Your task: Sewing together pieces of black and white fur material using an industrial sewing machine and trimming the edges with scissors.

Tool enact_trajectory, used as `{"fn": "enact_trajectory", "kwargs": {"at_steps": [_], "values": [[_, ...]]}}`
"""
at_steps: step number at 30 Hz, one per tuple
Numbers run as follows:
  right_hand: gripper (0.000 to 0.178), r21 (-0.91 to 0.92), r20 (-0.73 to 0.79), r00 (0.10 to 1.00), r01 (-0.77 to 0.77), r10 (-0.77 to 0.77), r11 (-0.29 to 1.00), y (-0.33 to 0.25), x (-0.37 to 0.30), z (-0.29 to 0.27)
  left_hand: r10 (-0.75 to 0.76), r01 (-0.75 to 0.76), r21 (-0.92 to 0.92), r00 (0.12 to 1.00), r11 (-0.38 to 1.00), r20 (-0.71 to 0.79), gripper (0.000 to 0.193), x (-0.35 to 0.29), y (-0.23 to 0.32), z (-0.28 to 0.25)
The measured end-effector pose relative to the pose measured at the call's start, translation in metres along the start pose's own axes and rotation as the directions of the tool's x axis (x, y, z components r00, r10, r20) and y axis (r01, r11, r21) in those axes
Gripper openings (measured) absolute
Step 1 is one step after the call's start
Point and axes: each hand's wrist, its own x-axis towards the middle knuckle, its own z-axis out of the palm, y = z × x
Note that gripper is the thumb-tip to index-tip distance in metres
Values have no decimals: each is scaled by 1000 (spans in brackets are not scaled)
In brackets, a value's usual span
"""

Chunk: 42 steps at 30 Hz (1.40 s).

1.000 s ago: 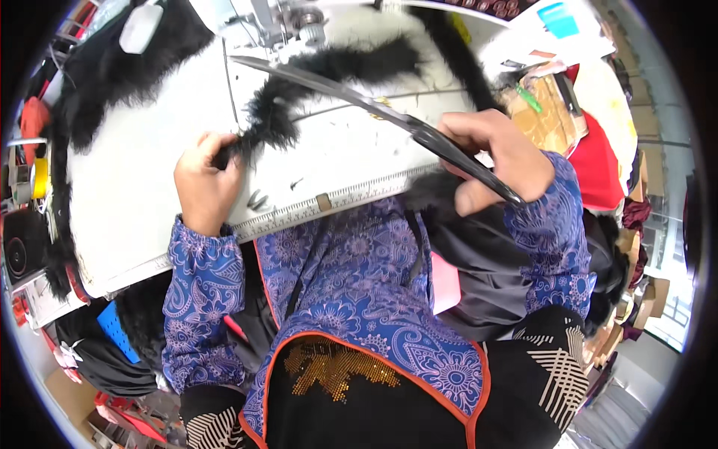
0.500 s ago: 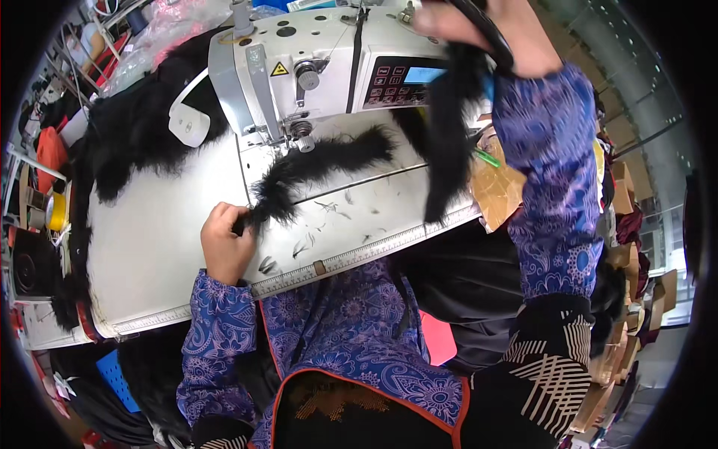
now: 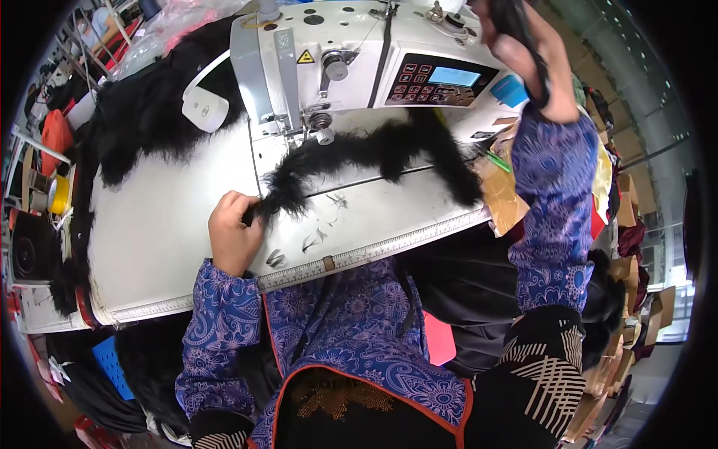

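My left hand (image 3: 233,236) pinches one end of a long black fur strip (image 3: 359,153) on the white table (image 3: 164,224). The strip runs right across the bed of the white sewing machine (image 3: 359,52), under its needle area, and drops to a loose end near the table's right edge. My right hand (image 3: 523,52) is raised high at the upper right, beside the machine's control panel. It is closed on the black scissors (image 3: 516,15), which are mostly cut off by the picture's rim. The right hand is well apart from the strip.
A large pile of black fur (image 3: 149,112) lies along the table's left and back. Small fur clippings (image 3: 314,239) dot the table near a ruler strip (image 3: 374,254) on its front edge. Tape rolls (image 3: 56,191) sit at far left, brown paper pieces (image 3: 497,191) at right.
My right hand rose from the table edge to beside the machine's top, and the fur hanging from it now lies on the bed. My left hand kept hold of the strip's end.
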Motion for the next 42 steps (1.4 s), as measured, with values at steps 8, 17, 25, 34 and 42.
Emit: {"fn": "enact_trajectory", "kwargs": {"at_steps": [8,17,25,34,42], "values": [[52,-622,63,671,-552,739,555,-94,-130,22,-32,33,36,999,999,-8,15,-10,-7,-7],[23,-570,-59,316,-789,947,227,-31,-224,-35,-1,-2,72,1000,997,30,14,-3,-1,-3],[44,-363,-194,78,-932,978,2,0,-164,11,-23,20,83,999,996,34,16,-6,-9,-2],[18,-227,307,99,-958,946,174,-79,-166,69,-13,13,32,1000,999,-10,15,-11,-9,-6],[46,-120,519,107,-973,848,197,-54,-163,159,-59,59,-9,998,998,-18,15,-16,4,-8]]}}
